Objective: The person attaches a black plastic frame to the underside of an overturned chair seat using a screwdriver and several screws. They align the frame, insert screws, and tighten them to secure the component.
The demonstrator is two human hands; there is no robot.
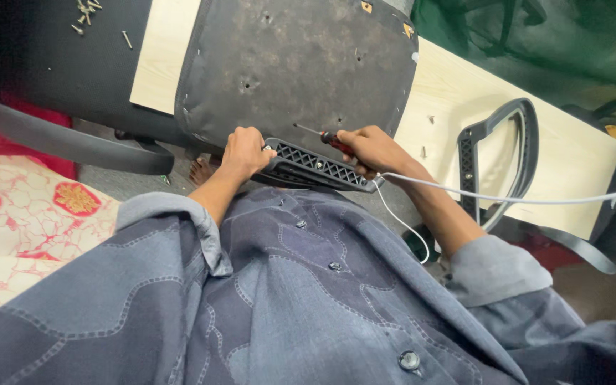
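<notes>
My left hand (244,152) grips the left end of a black ribbed plastic armrest bracket (315,166) pressed against the near edge of an upturned chair seat (297,64). My right hand (373,150) holds a red-handled screwdriver (335,138) whose thin shaft points left over the dark, dusty seat underside. The seat lies on a pale wooden board (458,93).
A second black armrest loop (497,153) lies on the board at right. Several loose screws (87,11) sit on a dark surface at top left. A white cable (507,199) crosses my right forearm. A red patterned cloth (16,214) lies left. A bare foot (199,171) shows below the seat.
</notes>
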